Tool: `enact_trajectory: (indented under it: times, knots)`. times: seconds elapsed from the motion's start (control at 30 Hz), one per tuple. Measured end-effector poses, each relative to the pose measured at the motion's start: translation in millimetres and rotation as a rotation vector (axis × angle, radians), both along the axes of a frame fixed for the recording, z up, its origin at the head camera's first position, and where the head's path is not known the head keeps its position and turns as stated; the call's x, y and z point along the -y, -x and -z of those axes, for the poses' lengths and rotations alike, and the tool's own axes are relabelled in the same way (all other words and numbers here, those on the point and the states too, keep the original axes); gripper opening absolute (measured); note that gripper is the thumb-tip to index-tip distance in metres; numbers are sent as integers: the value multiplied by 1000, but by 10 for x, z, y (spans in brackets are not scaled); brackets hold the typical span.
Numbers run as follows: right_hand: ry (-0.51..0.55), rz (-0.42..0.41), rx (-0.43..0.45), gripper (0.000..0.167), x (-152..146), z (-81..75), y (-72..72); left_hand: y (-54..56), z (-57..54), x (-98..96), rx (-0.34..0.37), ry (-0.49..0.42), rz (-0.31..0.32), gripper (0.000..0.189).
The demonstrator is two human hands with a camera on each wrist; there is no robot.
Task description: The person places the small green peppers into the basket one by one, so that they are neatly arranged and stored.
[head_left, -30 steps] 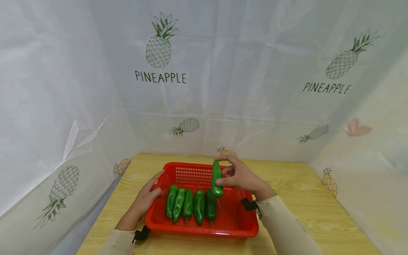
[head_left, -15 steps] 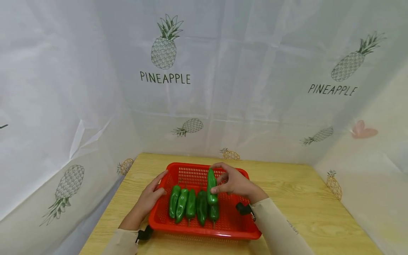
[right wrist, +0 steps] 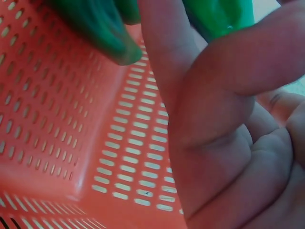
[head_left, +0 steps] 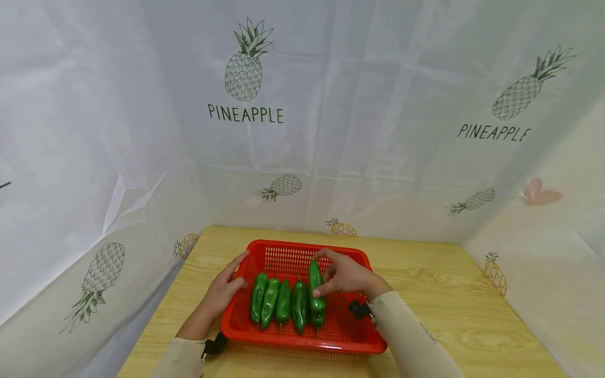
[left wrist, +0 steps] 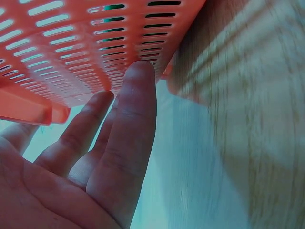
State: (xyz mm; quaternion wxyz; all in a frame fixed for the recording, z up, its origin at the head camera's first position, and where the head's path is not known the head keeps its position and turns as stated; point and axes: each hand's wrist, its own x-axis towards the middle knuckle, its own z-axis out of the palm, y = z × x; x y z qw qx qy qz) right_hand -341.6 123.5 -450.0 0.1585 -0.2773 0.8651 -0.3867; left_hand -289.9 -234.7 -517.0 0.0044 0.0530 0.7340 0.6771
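My right hand [head_left: 342,273] pinches a green pepper [head_left: 315,278] between thumb and fingers, inside the red plastic basket [head_left: 302,344]. The pepper is held lengthwise over another pepper [head_left: 317,318], whose lower end shows beneath it; whether they touch I cannot tell. To their left several green peppers [head_left: 283,302] lie side by side in a row. My left hand [head_left: 217,299] holds the basket's left side, thumb over the rim. In the left wrist view its fairly straight fingers [left wrist: 128,129] lie against the slotted outer wall [left wrist: 71,52]. The right wrist view shows the held pepper [right wrist: 221,16] only in part.
The basket stands on a wood-grain table [head_left: 425,283], near its front. White sheeting [head_left: 359,131] printed with pineapples walls off the back and both sides. A black wrist camera mount [head_left: 360,310] hangs over the basket's right side.
My right hand has brought the pepper down and slightly left, from above the basket's right part to beside the row. My left hand keeps its place on the basket. The head view shifted slightly.
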Motion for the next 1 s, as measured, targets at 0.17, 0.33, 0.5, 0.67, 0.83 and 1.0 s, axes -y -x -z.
enact_trajectory:
  times: [0.17, 0.33, 0.5, 0.67, 0.83, 1.0]
  knots:
    - [-54, -5, -25, 89, 53, 31, 5, -12, -33, -4, -11, 13, 8, 79]
    - [-83, 0, -49, 88, 93, 70, 5, -29, -57, -5, -20, 24, 18, 80]
    - [-85, 12, -34, 80, 124, 101, -4, -36, -52, -1, -20, 18, 19, 80]
    - [-115, 3, -34, 66, 157, 134, -34, -28, -43, 0, -13, 17, 17, 79]
    - [-137, 27, -35, 63, 182, 106, -71, -22, -43, -1, -6, 14, 16, 79]
    - [-141, 33, -44, 76, 189, 87, -77, -21, -47, -2, -10, 17, 13, 79]
